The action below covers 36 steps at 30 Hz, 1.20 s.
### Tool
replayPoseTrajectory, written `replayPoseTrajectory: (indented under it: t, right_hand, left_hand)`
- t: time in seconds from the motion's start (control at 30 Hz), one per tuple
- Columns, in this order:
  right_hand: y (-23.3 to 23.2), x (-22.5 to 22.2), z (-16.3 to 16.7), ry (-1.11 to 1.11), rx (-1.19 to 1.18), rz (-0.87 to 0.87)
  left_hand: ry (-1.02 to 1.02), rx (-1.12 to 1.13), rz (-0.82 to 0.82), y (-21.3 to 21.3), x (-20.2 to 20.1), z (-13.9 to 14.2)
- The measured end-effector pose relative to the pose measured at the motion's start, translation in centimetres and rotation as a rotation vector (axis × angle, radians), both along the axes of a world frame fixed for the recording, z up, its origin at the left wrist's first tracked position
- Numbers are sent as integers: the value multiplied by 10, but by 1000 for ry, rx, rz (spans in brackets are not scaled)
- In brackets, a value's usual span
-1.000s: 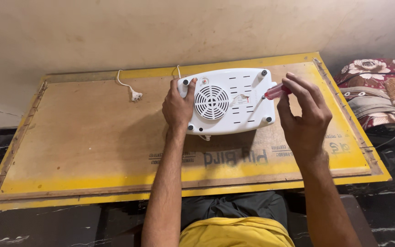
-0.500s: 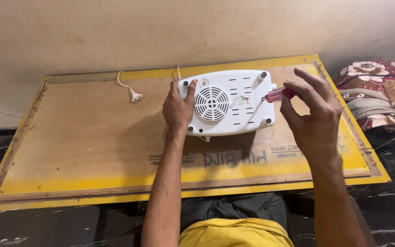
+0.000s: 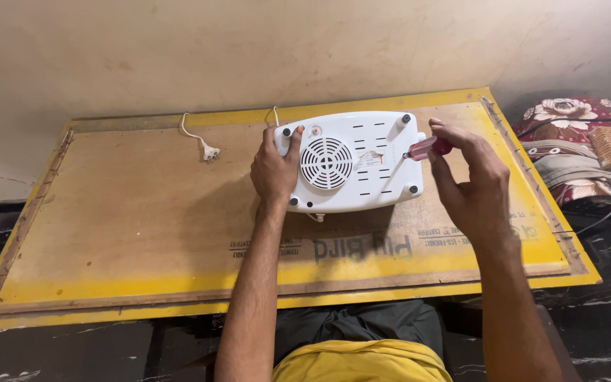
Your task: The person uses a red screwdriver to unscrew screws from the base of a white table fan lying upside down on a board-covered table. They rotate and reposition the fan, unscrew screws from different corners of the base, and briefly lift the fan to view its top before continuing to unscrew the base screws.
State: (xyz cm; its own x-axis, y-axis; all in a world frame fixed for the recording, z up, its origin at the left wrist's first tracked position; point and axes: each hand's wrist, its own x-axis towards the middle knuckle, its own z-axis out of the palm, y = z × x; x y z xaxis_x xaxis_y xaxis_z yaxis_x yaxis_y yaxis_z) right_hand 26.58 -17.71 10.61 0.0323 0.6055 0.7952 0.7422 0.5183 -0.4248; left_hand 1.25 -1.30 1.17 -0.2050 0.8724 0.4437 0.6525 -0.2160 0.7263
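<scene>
On the yellow-edged plywood worktop (image 3: 143, 233), our left hand (image 3: 275, 170) presses down the white plastic appliance (image 3: 351, 170), fingers spread; our right hand (image 3: 469, 184) grips a red-handled screwdriver (image 3: 429, 148).

— What sort of place is this?

— It looks like a small home repair corner rather than a fitted workshop. The bench is only a plywood board (image 3: 143, 233) with yellow edges, laid against a bare, stained plaster wall (image 3: 249, 49).

— What makes it a home?

— A folded floral blanket (image 3: 567, 124) lies on bedding just beside the board's right end.

— And the repair part?

— A white appliance (image 3: 351, 170) lies underside up on the board, with a red-handled screwdriver (image 3: 429, 147) at it.
</scene>
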Motion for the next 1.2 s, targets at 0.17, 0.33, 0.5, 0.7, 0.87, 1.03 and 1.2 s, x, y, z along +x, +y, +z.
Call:
replayPoseTrajectory:
  t: [0.17, 0.33, 0.5, 0.7, 0.87, 1.03, 1.2]
  right_hand:
    - [-1, -4, 2, 52, 56, -71]
    - [-1, -6, -1, 26, 71, -165]
    - [-1, -8, -7, 9, 102, -125]
    - [2, -14, -11, 103, 125, -98]
    - [3, -15, -11, -19, 178, -255]
    - [5, -10, -13, -20, 150, -195]
    - [8, -11, -20, 59, 136, -188]
  left_hand:
    - [5, 10, -2, 0, -1, -1]
    - [-3, -6, -12, 1, 0, -1]
    - [-10, -7, -24, 4, -2, -8]
    - [-200, 42, -344, 3, -20, -32]
    - [-262, -21, -390, 6, -23, -46]
    - [-316, -4, -472, 7, -25, -46]
    - [-357, -55, -508, 4, -26, -40]
